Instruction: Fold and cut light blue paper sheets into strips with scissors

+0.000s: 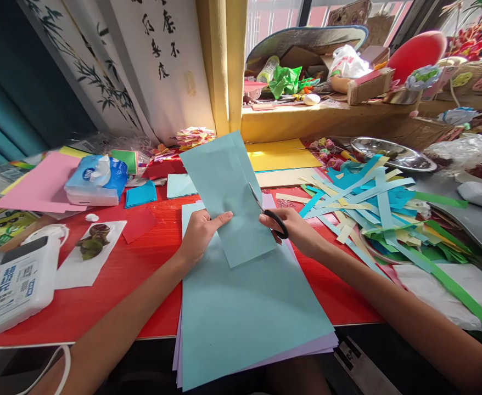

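Note:
A folded light blue sheet of paper (224,181) is held up before me, tilted to the left. My left hand (202,233) pinches its left edge, thumb on the front face. In my right hand (288,225) is a pair of black-handled scissors (281,224), fingers wrapped round the handles. The blades meet the right edge of the folded sheet, where a strip stands slightly apart above them. Below both hands lies a stack of large light blue paper (241,312) with lilac sheets under it, overhanging the table's front edge.
Cut paper strips (364,192) heap at the right on the red table (154,307). A metal dish (393,153) stands behind them. At the left are a tissue pack (96,178), pink paper (43,184) and a white plastic box (21,285). Yellow paper (284,155) lies at the back.

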A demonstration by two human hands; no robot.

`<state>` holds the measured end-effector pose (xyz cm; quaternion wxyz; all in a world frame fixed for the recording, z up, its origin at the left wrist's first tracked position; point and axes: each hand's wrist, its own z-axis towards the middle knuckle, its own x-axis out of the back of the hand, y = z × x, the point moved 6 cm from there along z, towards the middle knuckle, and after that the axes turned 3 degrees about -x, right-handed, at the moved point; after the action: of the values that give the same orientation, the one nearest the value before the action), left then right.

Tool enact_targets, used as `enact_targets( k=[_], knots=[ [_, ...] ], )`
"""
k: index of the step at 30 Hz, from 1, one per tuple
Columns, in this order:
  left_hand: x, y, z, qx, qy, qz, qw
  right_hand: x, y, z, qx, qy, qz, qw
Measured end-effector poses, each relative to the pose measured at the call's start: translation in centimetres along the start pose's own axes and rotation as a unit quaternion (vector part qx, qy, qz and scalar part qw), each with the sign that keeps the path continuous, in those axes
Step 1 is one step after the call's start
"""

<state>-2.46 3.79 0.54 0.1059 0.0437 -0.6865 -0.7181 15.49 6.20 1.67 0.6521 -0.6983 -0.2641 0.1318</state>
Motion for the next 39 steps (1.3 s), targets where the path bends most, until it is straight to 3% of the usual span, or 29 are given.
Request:
enact_targets(
  k=[14, 19, 33, 39],
  knots=[
    [0.0, 0.3, -0.1, -0.009, 0.008, 0.007, 1.000, -0.2, 0.4, 0.0, 0.018, -0.004, 0.038, 0.999],
    [-0.4, 0.1, -0.1, 0.007, -0.030, 0.023, 0.999, -0.5, 0.6, 0.0, 0.003, 0.008, 0.036, 0.999],
    [-0.6, 0.0, -0.2, 0.013, -0.037, 0.028, 0.999, -0.5, 0.5, -0.1, 0.021, 0.026, 0.044, 0.998],
    [-1.1, 0.2, -0.3, 0.013, -0.064, 0.009, 0.998, -0.4, 0.4, -0.1, 0.017, 0.029, 0.052, 0.998]
  ],
)
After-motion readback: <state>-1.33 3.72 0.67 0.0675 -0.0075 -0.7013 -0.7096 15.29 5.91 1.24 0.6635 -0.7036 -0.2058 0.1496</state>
